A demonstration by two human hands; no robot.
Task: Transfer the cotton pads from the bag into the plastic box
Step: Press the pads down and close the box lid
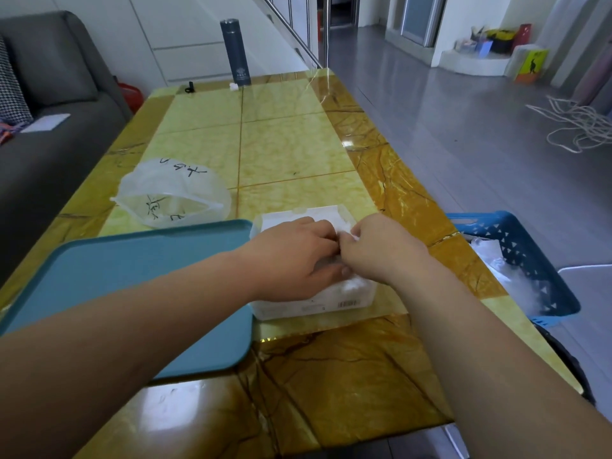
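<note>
The clear plastic box (334,301) lies on the yellow marble-pattern table, near its front middle, with white cotton pads (356,285) showing inside. Both my hands press down over the box top. My left hand (291,260) covers the left part, fingers curled around pads. My right hand (381,248) meets it from the right and pinches white cotton pads at its fingertips. The translucent bag (172,193), with black writing on it, lies open on the table to the far left of the box; what it holds is unclear.
A teal tray (132,276) lies left of the box, touching it. A blue basket (516,260) with white plastic in it hangs off the table's right edge. A dark flask (235,51) stands at the far end. A grey sofa (49,94) is on the left.
</note>
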